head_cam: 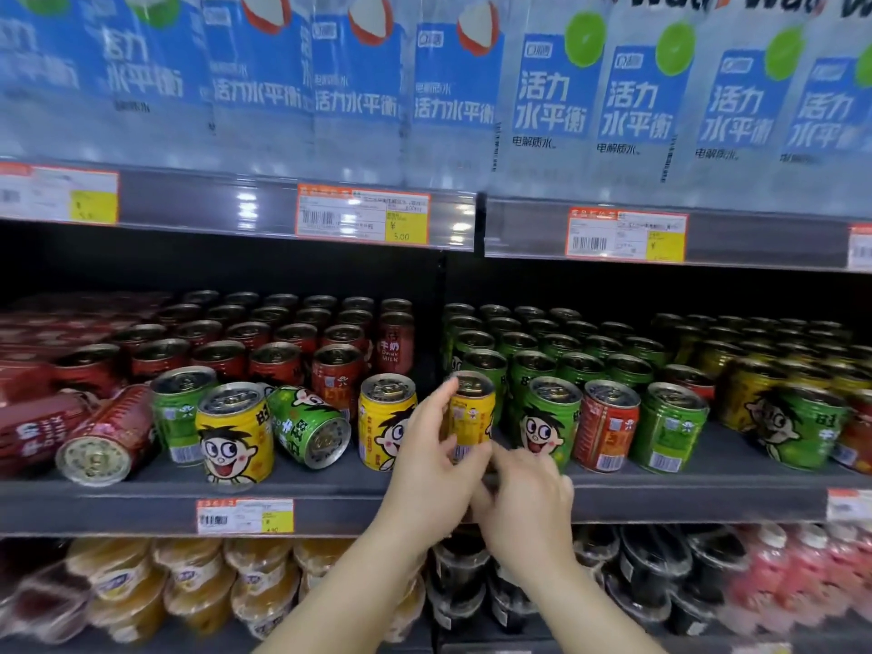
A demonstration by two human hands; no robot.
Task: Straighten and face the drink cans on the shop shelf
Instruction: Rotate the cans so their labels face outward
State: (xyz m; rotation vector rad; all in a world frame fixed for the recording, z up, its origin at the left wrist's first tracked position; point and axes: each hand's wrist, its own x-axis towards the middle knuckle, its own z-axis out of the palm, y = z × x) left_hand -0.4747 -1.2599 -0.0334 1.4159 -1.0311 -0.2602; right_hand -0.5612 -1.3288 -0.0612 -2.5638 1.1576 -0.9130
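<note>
On middle shelf (330, 493), left hand (434, 460) grip closed around yellow can (472, 417), right hand (528, 502) grip unclear, "MILK" can (394, 344) behind.

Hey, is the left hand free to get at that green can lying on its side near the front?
Probably not right away. The left hand is wrapped around the upright yellow can, and another yellow can stands between it and the tipped green can. Once it lets go, the shelf front there is open.
</note>
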